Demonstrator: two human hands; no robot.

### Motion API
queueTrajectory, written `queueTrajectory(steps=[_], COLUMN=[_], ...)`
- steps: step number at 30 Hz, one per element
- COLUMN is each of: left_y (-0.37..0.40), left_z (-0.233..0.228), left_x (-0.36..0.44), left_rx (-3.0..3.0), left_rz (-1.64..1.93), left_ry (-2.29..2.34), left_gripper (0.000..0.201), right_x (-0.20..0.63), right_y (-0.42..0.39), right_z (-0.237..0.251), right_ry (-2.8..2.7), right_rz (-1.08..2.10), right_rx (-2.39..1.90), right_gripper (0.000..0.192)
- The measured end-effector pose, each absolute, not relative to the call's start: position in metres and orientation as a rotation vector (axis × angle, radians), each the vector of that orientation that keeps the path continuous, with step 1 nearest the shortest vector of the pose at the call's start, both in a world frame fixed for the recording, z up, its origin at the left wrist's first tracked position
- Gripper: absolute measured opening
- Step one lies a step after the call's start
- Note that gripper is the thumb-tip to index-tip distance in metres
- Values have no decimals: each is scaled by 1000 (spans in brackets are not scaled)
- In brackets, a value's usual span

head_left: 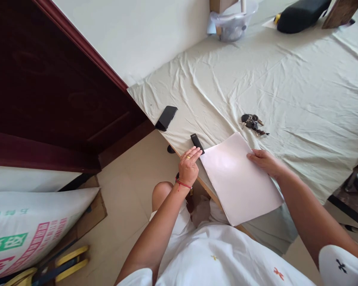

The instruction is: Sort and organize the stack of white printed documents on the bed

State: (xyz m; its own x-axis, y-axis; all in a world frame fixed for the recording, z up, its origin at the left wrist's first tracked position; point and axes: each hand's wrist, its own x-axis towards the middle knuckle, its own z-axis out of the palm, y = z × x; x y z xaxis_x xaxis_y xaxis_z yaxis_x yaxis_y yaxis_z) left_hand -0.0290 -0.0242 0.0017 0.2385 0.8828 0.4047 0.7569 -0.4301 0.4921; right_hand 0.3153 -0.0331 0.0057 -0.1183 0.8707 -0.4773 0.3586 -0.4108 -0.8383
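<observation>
we've got the pale pink sheet of paper (240,180) lying flat at the cloth-covered table (286,87) edge, unfolded so far. left hand (189,165) and right hand (264,161) rest open-fingered on its corners, gripping nothing.

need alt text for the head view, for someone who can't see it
A seated person's left hand and right hand rest on opposite edges of a blank white sheet of paper lying on a table covered with wrinkled cloth. Nearby lie a small black device, a phone and a bunch of keys.
</observation>
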Motion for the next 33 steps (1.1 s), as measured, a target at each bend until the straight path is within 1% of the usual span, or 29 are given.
queueTrajectory(steps=[4, 9, 16, 19, 23, 26, 29, 31, 33], left_y=[-23, -25, -20, -22, -37, -56, -70, -73, -70], left_z=[-1, -3, 7, 9, 1, -15, -30, -35, -35], left_x=[-29, -24, -11, -6, -5, -8, -12, -14, -16], left_rx=[2367, 2373, 2301, 2224, 2052, 1811, 1618, 1618, 1676], left_rz=[891, 853, 853, 921, 1162, 1319, 1352, 1358, 1375], left_ry=[1556, 1573, 1650, 1684, 1804, 1938, 1962, 1944, 1933], left_gripper=[50, 45, 37, 39, 39, 32, 19, 14, 13], right_x=[317, 315, 312, 313, 314, 314, 314, 315, 318], right_y=[-33, -34, -35, -35, -35, -35, -35, -36, -36], right_z=[5, 5, 6, 6, 5, 4, 4, 4, 5], right_ry=[-1368, -1329, -1277, -1309, -1355, -1357, -1353, -1305, -1226], right_rz=[1549, 1603, 1650, 1616, 1516, 1505, 1539, 1569, 1641], right_rx=[-1717, -1701, -1671, -1682, -1738, -1745, -1725, -1705, -1660], right_gripper=[39, 40, 41, 42, 43, 43, 41, 40, 40])
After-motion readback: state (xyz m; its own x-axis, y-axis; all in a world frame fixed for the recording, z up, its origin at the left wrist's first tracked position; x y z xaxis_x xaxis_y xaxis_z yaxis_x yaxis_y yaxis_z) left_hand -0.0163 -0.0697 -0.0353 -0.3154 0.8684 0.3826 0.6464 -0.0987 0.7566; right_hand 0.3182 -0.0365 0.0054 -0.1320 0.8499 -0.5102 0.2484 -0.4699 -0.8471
